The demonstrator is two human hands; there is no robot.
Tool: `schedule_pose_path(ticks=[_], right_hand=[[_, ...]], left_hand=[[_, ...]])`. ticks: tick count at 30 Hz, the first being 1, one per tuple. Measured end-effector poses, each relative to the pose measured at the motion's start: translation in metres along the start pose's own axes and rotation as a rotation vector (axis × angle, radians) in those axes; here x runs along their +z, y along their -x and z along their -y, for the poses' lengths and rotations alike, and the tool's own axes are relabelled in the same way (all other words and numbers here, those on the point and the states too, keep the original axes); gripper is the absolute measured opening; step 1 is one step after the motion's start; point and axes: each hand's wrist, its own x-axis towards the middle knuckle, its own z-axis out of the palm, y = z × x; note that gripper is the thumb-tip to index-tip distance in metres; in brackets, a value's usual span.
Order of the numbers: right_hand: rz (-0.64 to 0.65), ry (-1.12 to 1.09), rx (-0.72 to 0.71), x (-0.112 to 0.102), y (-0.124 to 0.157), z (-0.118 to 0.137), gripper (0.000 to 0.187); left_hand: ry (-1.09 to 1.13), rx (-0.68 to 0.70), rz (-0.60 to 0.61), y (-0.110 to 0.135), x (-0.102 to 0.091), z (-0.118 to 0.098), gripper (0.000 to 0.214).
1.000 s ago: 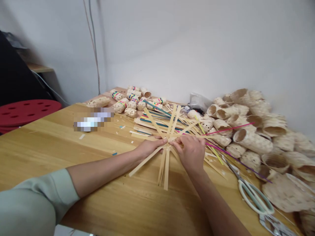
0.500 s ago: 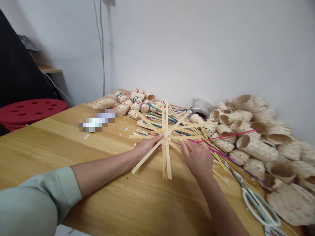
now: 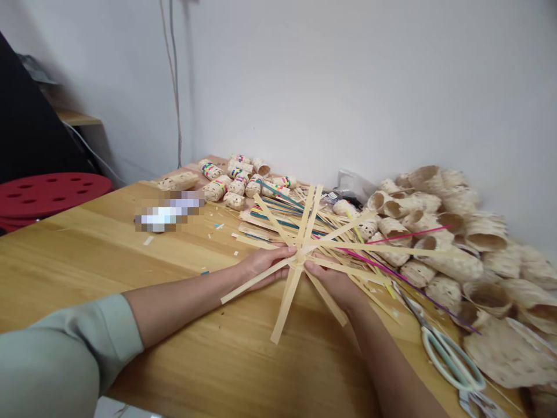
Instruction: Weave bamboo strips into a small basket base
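Pale flat strips, bamboo-like, cross at a small woven centre and fan out like spokes, forming a star-shaped weave above the table. My left hand grips it from the left, thumb on top near the crossing and fingers underneath. On the right side my right hand pinches it close to the centre, its thumb tip on the strips and the other fingers mostly hidden beneath. One longer strip reaches far out to the right.
Behind the weave lies a pile of loose strips, some coloured. Small woven tubes with coloured bands stand at the back left. Many plain woven tubes are heaped at right, near scissors. A red stool is left of the table.
The weave has turned and shifted slightly right, its spokes pointing differently. My right hand has moved down and in to its centre; my left hand still holds it.
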Motion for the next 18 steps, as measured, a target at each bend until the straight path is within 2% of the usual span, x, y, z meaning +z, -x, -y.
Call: schedule_pose_path(ticks=[3, 7, 10, 12, 15, 18], right_hand=[[-0.034, 0.061, -0.006, 0.005, -0.002, 0.002, 0.026], [-0.076, -0.007, 0.044, 0.005, -0.002, -0.003, 0.028], [-0.159, -0.078, 0.11, -0.002, -0.004, -0.01, 0.031], [-0.232, -0.123, 0.119, -0.01, -0.005, -0.014, 0.034], [-0.288, -0.161, 0.09, -0.021, -0.005, -0.015, 0.035], [-0.272, -0.167, 0.091, -0.024, -0.004, -0.015, 0.036]], left_hand=[[0.003, -0.025, -0.007, 0.001, 0.002, 0.0, 0.013], [-0.023, -0.054, 0.051, 0.001, 0.002, -0.001, 0.015], [-0.118, -0.036, 0.102, 0.0, -0.002, -0.006, 0.025], [-0.275, -0.014, 0.063, 0.001, -0.004, -0.016, 0.031], [-0.693, 0.015, -0.111, 0.005, 0.0, -0.044, 0.037], [-1.042, 0.304, -0.212, 0.014, 0.01, -0.075, 0.035]])
